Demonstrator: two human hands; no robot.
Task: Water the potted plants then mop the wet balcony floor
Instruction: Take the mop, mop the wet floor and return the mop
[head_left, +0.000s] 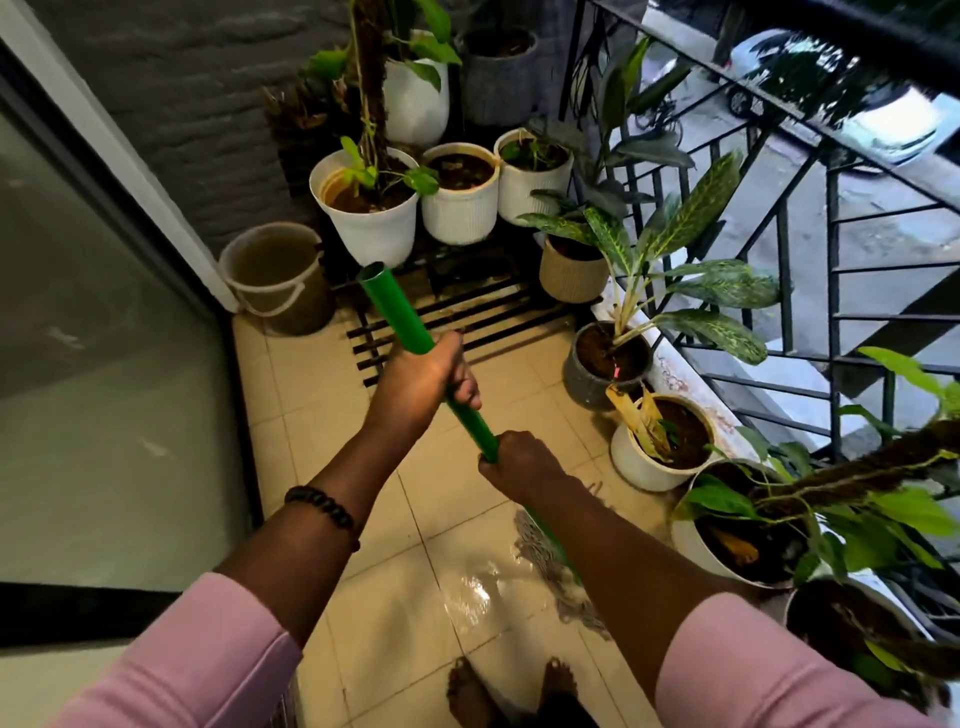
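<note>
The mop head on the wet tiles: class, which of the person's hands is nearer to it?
Right. The right hand grips the green handle low, just above the mop head; the left hand grips higher up.

Glossy green mop handle, smooth, looks like plastic or coated metal. Below it, the mop head is stringy grey cloth on the tiled floor: cream tiles, smooth, with a wet shiny patch just left of the mop head. Beyond the handle's top, ribbed white plastic-looking pots. Left of them, a dull beige bucket. Right of the handle, matt black metal railing.
</note>
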